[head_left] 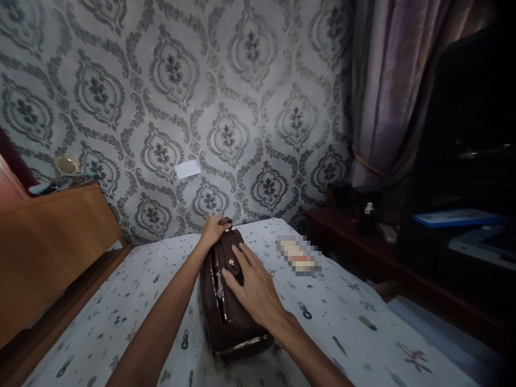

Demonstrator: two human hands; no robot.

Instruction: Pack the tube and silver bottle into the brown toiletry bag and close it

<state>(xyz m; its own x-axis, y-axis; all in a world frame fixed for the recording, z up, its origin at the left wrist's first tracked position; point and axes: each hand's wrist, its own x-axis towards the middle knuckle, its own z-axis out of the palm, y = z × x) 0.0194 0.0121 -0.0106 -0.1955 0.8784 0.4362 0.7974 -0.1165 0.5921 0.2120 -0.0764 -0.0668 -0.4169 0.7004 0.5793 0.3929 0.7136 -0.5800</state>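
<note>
A dark brown leather handbag [237,329] sits on the bed, its sheet [141,301] printed with small motifs, between the person's two forearms. The left hand [213,231] curls its fingers around the bag's handle [226,222] at the far end, while the right hand [253,282] lies spread over the bag's right side, fingers extended and grasping nothing. One zipped pocket [218,303] gapes open — a clear item with a touch of red (too small to identify) shows inside. So, as I judge it, the pocket is already unzipped, its contents not yet out, and the zip not closed.
</note>
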